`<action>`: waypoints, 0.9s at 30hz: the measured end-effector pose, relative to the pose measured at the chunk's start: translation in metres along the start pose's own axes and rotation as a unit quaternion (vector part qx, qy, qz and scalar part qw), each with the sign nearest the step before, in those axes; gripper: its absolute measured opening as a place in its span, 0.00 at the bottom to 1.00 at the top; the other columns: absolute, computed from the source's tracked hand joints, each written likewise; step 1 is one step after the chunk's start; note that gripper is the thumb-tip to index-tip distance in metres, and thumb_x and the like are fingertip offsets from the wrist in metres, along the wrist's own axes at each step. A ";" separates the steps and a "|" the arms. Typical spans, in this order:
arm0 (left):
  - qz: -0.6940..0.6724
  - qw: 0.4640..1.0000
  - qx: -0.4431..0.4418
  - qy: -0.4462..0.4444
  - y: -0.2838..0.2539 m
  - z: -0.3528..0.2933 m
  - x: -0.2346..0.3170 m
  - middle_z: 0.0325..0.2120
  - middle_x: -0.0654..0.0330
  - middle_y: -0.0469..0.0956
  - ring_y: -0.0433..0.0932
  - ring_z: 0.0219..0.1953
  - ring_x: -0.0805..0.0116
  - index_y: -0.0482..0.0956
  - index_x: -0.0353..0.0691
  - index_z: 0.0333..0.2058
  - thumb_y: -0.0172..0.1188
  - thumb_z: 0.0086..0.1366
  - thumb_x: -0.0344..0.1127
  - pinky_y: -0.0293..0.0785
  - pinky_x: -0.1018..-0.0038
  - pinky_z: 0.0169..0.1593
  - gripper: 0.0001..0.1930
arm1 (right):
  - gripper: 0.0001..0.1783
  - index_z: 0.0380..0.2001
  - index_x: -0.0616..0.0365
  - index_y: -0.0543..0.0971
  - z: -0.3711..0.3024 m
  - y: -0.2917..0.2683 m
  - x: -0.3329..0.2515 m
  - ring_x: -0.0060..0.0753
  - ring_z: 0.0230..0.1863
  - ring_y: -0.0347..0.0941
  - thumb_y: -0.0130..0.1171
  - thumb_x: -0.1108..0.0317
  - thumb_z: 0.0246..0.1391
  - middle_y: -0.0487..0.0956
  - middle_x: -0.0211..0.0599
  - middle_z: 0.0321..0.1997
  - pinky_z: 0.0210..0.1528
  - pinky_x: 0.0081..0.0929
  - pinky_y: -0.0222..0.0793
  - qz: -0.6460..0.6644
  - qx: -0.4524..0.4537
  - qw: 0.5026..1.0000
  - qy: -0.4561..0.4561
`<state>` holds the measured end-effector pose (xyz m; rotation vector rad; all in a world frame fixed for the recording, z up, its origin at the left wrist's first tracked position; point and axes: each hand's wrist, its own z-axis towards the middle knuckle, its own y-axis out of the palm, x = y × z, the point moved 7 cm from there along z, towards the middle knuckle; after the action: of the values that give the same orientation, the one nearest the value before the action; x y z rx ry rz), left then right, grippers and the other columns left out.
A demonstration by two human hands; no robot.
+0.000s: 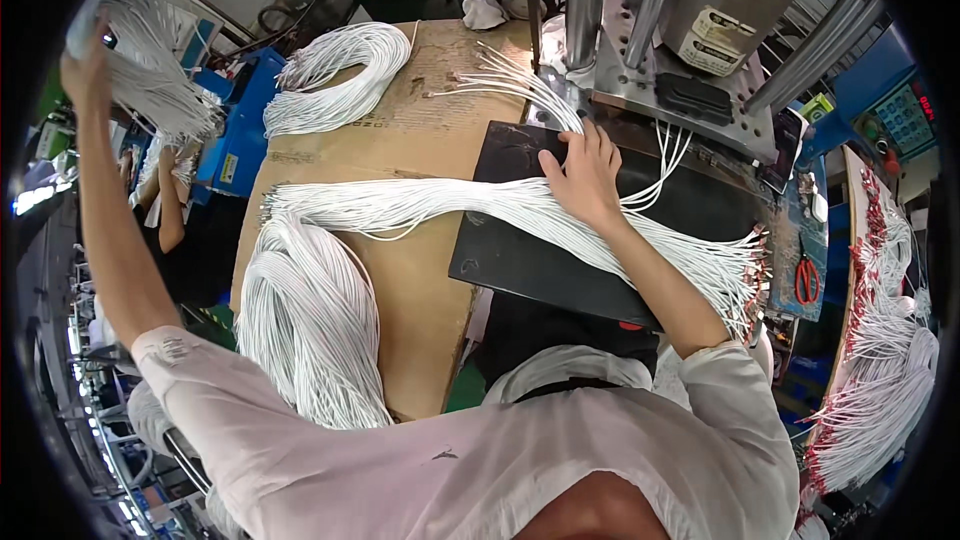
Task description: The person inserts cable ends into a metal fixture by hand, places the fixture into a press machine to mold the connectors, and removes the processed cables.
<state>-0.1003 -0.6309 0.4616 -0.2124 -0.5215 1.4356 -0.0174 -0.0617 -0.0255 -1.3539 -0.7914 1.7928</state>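
My left hand (88, 75) is raised at the far upper left, its fingers closed on a hanging bundle of white cables (150, 55). Something pale blue shows at the top of that bundle. My right hand (585, 175) lies with its fingers apart on a long spread of white cables (480, 197), which crosses the cardboard and a black plate (500, 265). Its fingertips touch a smaller fan of white cables (535, 85) pointing toward the back. Reddish tips (755, 285) show at the right end of the long spread.
A coiled white bundle (350, 70) and a draped one (300, 320) lie on the cardboard (415, 315). Behind my right hand stands a metal press (690, 90) with thick posts. Red-handled pliers (806, 280) lie at right, near more cables (875, 390). Another person's arm (170, 205) shows at left.
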 end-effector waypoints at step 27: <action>0.142 0.829 -0.518 0.156 0.341 -0.323 0.087 0.62 0.36 0.67 0.66 0.65 0.43 0.56 0.30 0.68 0.68 0.56 0.61 0.63 0.59 0.65 0.53 | 0.32 0.51 0.71 0.72 -0.008 -0.013 -0.017 0.71 0.66 0.52 0.58 0.49 0.58 0.59 0.72 0.63 0.63 0.67 0.49 -0.052 0.049 0.996 -0.043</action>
<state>-0.2492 -0.4437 0.0478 -1.4226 -0.9866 1.2220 -0.0045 -0.0683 -0.0080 -1.1574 -0.7953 1.7936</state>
